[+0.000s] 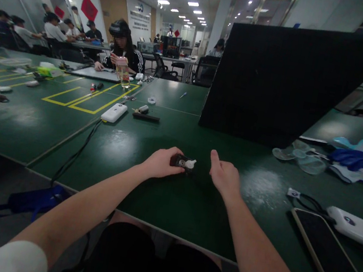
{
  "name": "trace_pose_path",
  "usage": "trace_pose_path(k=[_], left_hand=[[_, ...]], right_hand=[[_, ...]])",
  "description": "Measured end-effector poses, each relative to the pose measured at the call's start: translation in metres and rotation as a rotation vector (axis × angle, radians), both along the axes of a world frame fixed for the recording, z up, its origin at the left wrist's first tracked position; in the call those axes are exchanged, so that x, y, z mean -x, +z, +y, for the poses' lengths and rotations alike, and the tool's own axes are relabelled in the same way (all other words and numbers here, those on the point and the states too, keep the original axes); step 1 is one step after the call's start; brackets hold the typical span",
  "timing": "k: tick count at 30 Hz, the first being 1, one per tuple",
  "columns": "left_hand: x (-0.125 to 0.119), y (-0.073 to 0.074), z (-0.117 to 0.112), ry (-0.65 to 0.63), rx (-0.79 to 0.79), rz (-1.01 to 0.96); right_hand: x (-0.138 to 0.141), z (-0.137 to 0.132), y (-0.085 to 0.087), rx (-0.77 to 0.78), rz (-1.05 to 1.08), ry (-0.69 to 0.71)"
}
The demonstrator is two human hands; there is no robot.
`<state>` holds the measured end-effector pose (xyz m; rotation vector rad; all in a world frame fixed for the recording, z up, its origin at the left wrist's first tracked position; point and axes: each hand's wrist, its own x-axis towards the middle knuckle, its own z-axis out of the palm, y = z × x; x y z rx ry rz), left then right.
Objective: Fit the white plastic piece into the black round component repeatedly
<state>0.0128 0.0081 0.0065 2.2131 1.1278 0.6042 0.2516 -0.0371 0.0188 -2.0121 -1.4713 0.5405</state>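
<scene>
My left hand (162, 161) is closed around a small dark part (175, 159) just above the green table. A white plastic piece (190, 164) with a short tab sits at the right end of that part, beside a small round metallic spot. My right hand (226, 176) is a short way to the right, apart from the part. Its thumb points up and its other fingers are curled in; nothing shows in them, though the palm side is hidden.
A large black panel (282, 83) stands beyond my right hand. To the right lie a phone (332, 256), a white power bank (358, 227) and blue gloves (358, 160). Another white power bank (114, 113) and a dark bar (146, 117) lie ahead left. A person (125, 53) sits across the table (153, 196).
</scene>
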Motion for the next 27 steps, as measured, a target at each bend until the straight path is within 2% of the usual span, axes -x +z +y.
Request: trace_pose_path(k=[3,5,8,10,11,14,16,20,22,24,27], left_hand=[[0.006,-0.002,0.004,0.008,-0.032,-0.001],[0.02,-0.002,0.009,0.05,-0.074,0.027],[0.06,0.002,0.018,0.206,-0.189,0.092],[0.094,0.007,0.021,0.311,-0.331,0.156],[0.11,0.009,0.022,0.323,-0.404,0.213],[0.149,0.014,0.024,0.292,-0.509,0.387],[0.165,0.014,0.025,0.261,-0.525,0.447],[0.18,0.014,0.028,0.227,-0.515,0.442],[0.184,0.014,0.03,0.253,-0.512,0.463],[0.189,0.013,0.033,0.369,-0.528,0.482],[0.194,0.005,0.043,0.694,-0.456,0.388]], right_hand=[[-0.003,0.002,-0.003,0.033,0.011,0.013],[-0.004,0.002,-0.004,0.039,0.024,0.009],[-0.006,0.003,-0.005,0.048,0.031,0.018],[-0.005,0.004,-0.006,0.059,0.034,0.044],[-0.005,0.005,-0.006,0.065,0.036,0.058],[-0.004,0.007,-0.007,0.081,0.026,0.075],[-0.004,0.009,-0.009,0.085,0.007,0.076],[-0.007,0.009,-0.012,0.083,-0.004,0.084],[-0.008,0.008,-0.013,0.089,0.0,0.087],[-0.009,0.008,-0.014,0.087,0.004,0.09],[-0.009,0.008,-0.014,0.077,0.01,0.093]])
